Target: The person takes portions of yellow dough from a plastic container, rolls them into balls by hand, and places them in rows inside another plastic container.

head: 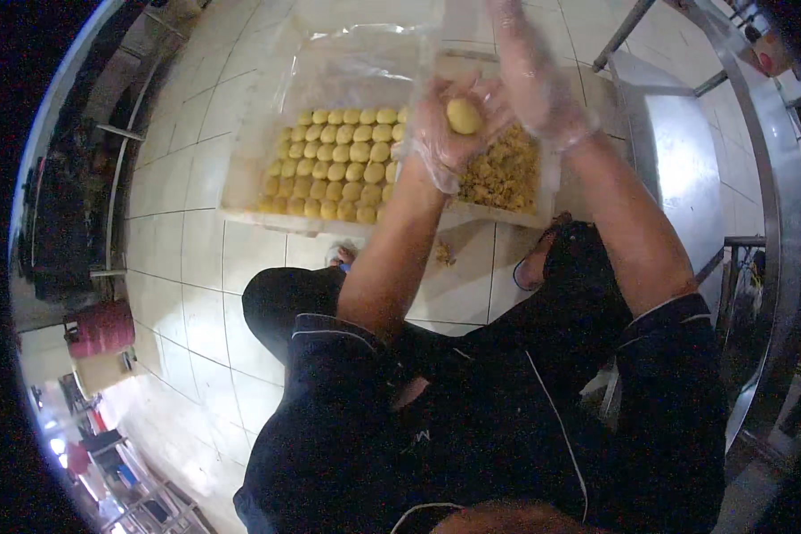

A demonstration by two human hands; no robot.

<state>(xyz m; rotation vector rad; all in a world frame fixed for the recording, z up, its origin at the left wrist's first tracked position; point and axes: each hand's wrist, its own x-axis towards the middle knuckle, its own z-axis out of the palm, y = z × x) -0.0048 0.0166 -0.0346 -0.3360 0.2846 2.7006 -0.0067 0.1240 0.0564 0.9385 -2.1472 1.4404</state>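
My left hand (434,127), in a clear plastic glove, is turned palm up with a smooth yellow ball (464,116), seemingly dough, resting on it. Just to its right, my gloved right hand (530,87) is raised edge-on with its fingers stretched out, blurred, and nothing shows in it. Rows of similar yellow balls (337,171) fill the near part of a clear plastic-lined tray (354,73); my left forearm hides the row ends. Below my hands, a tub holds a crumbly yellow-brown mixture (500,175), partly covered by my left hand and wrist.
The tray and tub sit low over a tiled floor (200,247), in front of my feet. Some crumbs (445,253) lie on the tiles. A metal-framed table (681,153) stands close on the right. Dark shelving (67,213) runs along the left, with a dark red object (100,327) below.
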